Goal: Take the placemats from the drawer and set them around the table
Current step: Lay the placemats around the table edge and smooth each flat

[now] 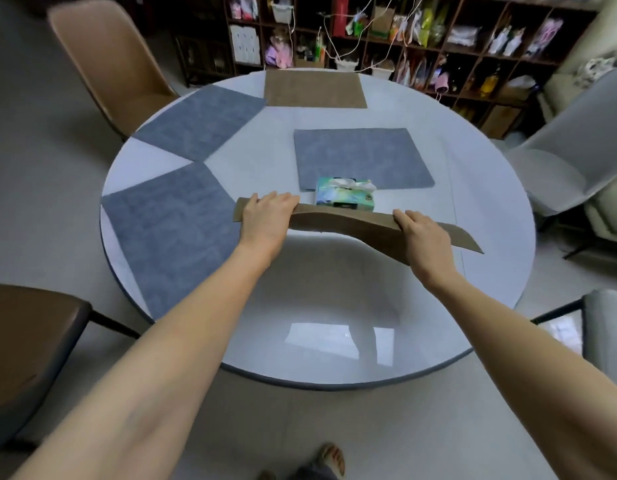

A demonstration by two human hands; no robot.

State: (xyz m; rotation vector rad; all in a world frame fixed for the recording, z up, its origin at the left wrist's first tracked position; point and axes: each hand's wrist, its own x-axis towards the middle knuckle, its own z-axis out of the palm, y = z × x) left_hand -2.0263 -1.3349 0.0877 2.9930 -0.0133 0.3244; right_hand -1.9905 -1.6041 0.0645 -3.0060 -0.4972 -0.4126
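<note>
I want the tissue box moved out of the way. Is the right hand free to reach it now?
Probably not yet. The right hand and left hand both grip the brown placemat, which hangs between them and the tissue box. The box is close, but the mat must go down first.

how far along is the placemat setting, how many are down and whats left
Four are down: two grey placemats along the left edge, a brown placemat at the far edge, and a grey one near the middle behind the tissue box. In hand: another brown mat, held above the table by left hand and right hand. Left: laying it, covering the bare near and right sides.
</note>
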